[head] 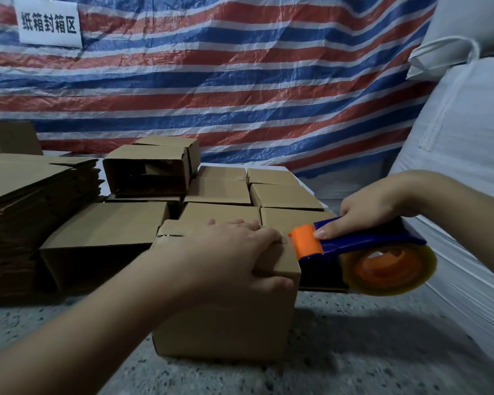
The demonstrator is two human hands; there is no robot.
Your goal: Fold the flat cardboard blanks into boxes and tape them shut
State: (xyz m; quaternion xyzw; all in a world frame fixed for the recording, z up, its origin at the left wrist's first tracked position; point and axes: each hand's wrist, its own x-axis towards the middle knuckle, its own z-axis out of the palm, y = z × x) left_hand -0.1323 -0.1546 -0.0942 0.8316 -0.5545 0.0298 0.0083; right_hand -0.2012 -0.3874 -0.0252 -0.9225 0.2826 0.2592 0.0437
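Both hands work: my left hand (234, 252) clamps the box (226, 315) flaps flat, so my right hand (374, 206), gripping the tape dispenser (362, 252), can seal beside it.

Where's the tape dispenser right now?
Head view, right of centre: the tape dispenser is gripped by the right hand, its orange end against the right edge of the box the left hand holds.

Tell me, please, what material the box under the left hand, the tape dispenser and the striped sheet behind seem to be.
Box: brown cardboard, matte, with sharp folded edges. Tape dispenser: probably hard plastic, glossy blue and orange; its roll looks like clear yellowish film. Striped sheet: likely woven plastic tarpaulin, crinkled with slight sheen.
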